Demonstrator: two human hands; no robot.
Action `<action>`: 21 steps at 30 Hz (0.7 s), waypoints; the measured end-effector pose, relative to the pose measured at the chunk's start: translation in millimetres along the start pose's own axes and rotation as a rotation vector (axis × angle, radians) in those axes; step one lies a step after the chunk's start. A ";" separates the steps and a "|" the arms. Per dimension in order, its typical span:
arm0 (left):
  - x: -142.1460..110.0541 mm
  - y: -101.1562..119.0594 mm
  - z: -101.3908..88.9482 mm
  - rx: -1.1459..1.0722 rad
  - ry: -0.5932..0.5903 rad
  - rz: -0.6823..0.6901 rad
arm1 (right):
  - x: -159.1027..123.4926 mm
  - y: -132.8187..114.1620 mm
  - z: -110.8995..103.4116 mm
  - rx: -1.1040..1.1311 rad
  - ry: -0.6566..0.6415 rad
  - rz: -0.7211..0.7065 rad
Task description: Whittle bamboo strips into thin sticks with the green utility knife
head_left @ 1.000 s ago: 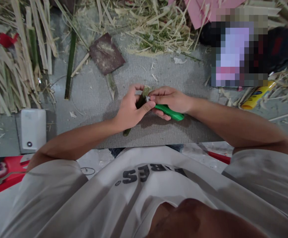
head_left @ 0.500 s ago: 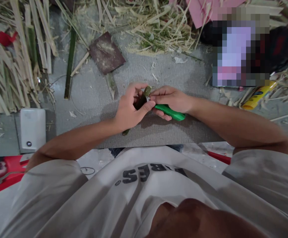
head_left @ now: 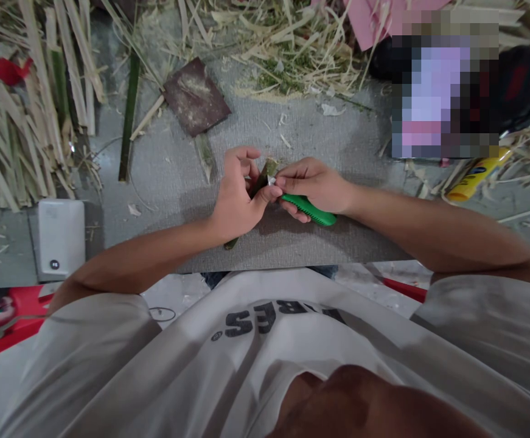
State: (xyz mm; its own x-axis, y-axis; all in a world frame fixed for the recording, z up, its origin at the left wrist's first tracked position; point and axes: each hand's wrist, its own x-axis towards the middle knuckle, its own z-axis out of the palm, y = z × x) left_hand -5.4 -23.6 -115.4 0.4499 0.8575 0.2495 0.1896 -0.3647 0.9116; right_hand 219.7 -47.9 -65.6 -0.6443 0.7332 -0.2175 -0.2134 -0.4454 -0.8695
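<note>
My left hand (head_left: 236, 198) is closed around a short dark green bamboo stick (head_left: 265, 173), which runs through the fist and pokes out below at the wrist. My right hand (head_left: 314, 185) grips a knife with a ribbed green handle (head_left: 310, 210). Its small blade meets the top of the stick right beside my left thumb. Both hands work over a grey mat (head_left: 338, 146) near the table's front edge.
A brown sandpaper sheet (head_left: 196, 96) lies beyond the hands. Split bamboo strips (head_left: 13, 134) pile at the left, shavings (head_left: 287, 48) at the back. A white box (head_left: 61, 238) sits front left, a yellow tube (head_left: 474, 175) at the right.
My left fingers have loosened and lifted off the stick a little, and the knife hand has shifted slightly toward me. Everything else is still.
</note>
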 end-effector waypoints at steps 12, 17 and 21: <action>-4.4 -0.6 4.8 -0.137 -0.014 0.089 | 1.0 -3.3 -10.4 0.041 -0.108 0.132; -6.3 -4.8 5.7 -0.092 0.016 0.105 | -0.4 1.7 -6.9 0.025 -0.071 0.093; -2.9 -9.2 6.2 -0.062 0.048 0.121 | -1.2 6.3 4.6 -0.005 0.035 -0.028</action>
State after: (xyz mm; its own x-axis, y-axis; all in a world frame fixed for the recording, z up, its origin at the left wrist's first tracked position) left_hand -3.1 -25.0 -126.6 0.4238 0.8255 0.3728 0.0812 -0.4445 0.8921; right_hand 215.7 -54.0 -68.8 -0.6121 0.7627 -0.2087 -0.2268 -0.4222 -0.8777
